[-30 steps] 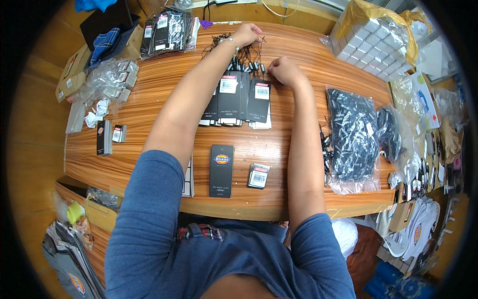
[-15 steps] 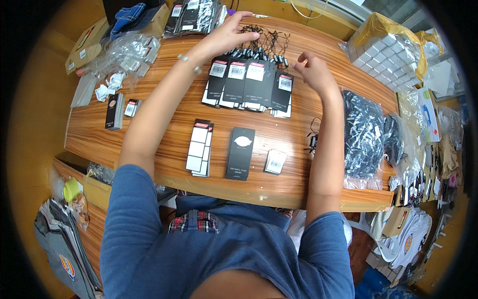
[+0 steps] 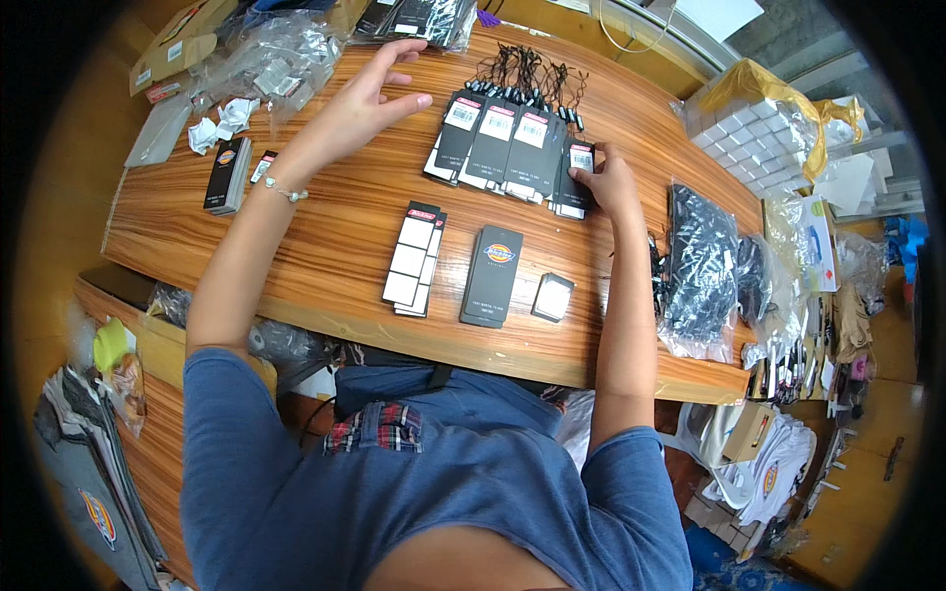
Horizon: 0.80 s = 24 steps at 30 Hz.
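Stacks of black hang tags [image 3: 483, 148] with white barcode stickers lie fanned side by side at the far middle of the table, their black strings [image 3: 522, 74] bunched beyond them. My right hand [image 3: 613, 185] is at the rightmost hang tags [image 3: 578, 163], thumb on their face and fingers curled at their edge. To the left of the stacks, my left hand [image 3: 367, 106] hovers with fingers apart and nothing in it. Nearer me lie white-panelled cards [image 3: 412, 258], a pile of dark hang tags [image 3: 492, 276] and a small stack of white stickers [image 3: 553, 296].
Bagged black strings [image 3: 702, 266] lie at the right, below a box of small white packs [image 3: 759, 118] wrapped in yellow plastic. Clear bags [image 3: 271, 69], crumpled paper [image 3: 222, 123] and a black card stack [image 3: 227, 177] occupy the left. Packaged tags [image 3: 419, 20] lie at the back.
My left hand has moved left, away from the strings. My right hand has come down onto the rightmost hang tags. The whole view has shifted a little.
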Motion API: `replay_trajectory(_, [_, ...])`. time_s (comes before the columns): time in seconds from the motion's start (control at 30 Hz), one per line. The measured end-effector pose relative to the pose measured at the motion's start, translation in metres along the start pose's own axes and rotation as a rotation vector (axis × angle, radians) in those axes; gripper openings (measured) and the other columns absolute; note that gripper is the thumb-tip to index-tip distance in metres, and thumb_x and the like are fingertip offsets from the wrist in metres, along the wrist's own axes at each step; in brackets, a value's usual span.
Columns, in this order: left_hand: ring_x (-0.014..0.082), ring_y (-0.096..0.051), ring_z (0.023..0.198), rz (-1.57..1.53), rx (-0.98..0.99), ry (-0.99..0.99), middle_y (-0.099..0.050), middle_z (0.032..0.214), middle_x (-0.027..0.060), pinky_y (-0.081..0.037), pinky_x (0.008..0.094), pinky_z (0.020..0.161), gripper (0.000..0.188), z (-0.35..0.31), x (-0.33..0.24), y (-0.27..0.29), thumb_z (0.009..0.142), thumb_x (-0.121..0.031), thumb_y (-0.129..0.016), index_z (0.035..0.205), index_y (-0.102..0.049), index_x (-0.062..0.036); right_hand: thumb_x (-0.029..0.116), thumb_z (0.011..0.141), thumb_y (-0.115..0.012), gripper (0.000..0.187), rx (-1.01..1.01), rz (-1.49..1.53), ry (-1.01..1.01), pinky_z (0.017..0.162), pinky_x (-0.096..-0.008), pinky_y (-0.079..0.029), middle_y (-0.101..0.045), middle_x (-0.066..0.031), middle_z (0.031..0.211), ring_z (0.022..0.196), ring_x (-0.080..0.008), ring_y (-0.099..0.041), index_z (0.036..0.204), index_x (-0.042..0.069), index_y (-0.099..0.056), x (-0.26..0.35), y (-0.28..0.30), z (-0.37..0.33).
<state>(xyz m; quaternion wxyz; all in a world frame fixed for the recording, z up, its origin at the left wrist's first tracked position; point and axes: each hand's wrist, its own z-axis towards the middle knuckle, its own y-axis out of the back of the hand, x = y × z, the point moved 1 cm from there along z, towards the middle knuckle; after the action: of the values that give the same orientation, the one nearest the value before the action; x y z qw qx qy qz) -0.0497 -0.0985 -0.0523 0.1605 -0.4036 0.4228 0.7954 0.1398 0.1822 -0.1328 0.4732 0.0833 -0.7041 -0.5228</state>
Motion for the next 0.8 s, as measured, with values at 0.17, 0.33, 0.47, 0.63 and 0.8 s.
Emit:
replay_trajectory(0.17, [0.0187,-0.044,0.111,-0.002,0.081,0.072,-0.040,0.130,0.0077,-0.040,0.0333,0.090,0.056,-0.021,0.002,0.002,0.084,-0.022,-0.059,0.133,-0.032,-0.0126,0.021,0.064,-0.075,0.059,-0.040,-0.020,0.087,0.072,-0.0369,-0.048,-0.062,-0.0246,0.088,0.082,-0.0338,-0.062,0.113,-0.002,-0.051,0.012,-0.006,-0.005])
replay_trajectory(0.33, [0.0187,-0.045,0.110,0.005,0.178,0.114,-0.044,0.127,0.0056,-0.039,0.0337,0.092,0.049,-0.040,-0.003,-0.007,0.085,-0.023,-0.058,0.128,-0.038,-0.0111,0.022,0.069,-0.072,0.065,-0.004,0.083,-0.055,0.067,-0.0332,-0.048,-0.063,-0.0218,0.083,0.076,-0.0286,-0.063,0.119,-0.007,-0.044,-0.007,-0.005,-0.013])
replay_trajectory(0.47, [0.0223,-0.045,0.111,0.154,0.231,-0.048,-0.049,0.119,0.0077,-0.036,0.0364,0.095,0.040,-0.044,-0.015,-0.027,0.083,-0.023,-0.058,0.119,-0.048,-0.0089,0.019,0.073,-0.069,0.058,-0.072,0.181,0.054,0.061,-0.0327,-0.046,-0.062,-0.0163,0.078,0.067,-0.0250,-0.060,0.119,-0.005,-0.045,-0.006,-0.002,-0.030])
replay_trajectory(0.63, [0.0232,-0.045,0.105,0.430,0.349,-0.267,-0.054,0.107,0.0081,-0.033,0.0366,0.094,0.040,-0.059,-0.051,-0.085,0.074,-0.031,-0.065,0.102,-0.059,-0.0035,0.016,0.074,-0.067,0.040,-0.063,0.142,0.051,0.061,-0.0305,-0.045,-0.059,-0.0146,0.083,0.067,-0.0214,-0.058,0.109,0.000,-0.054,0.021,0.027,-0.117])
replay_trajectory(0.8, [0.0207,-0.047,0.097,0.558,0.420,-0.197,-0.059,0.095,0.0030,-0.034,0.0340,0.083,0.053,-0.061,-0.033,-0.112,0.057,-0.039,-0.073,0.097,-0.063,-0.0053,0.019,0.067,-0.073,0.037,0.083,0.005,0.126,0.066,-0.0329,-0.047,-0.056,-0.0111,0.088,0.075,-0.0249,-0.056,0.098,0.002,-0.060,0.025,0.015,-0.183])
